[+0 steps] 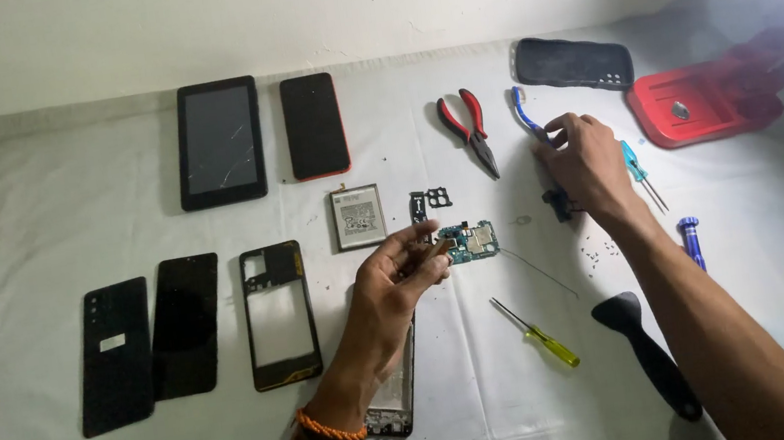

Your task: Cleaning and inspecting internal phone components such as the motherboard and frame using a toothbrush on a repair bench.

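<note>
Nearest me, under my left forearm, lies a phone chassis [396, 391] on the white cloth [12, 250]. Above it my left hand [398, 280] pinches the green circuit board [470, 240] by its edge, lifted just over the cloth. Farther out, my right hand [587, 164] closes on the blue toothbrush [528, 116], beside the red-handled pliers [469, 129].

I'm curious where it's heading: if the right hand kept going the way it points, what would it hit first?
Probably the blue brush, which the right hand already reaches near its fingertips. Beyond it lies the dark case.
</note>
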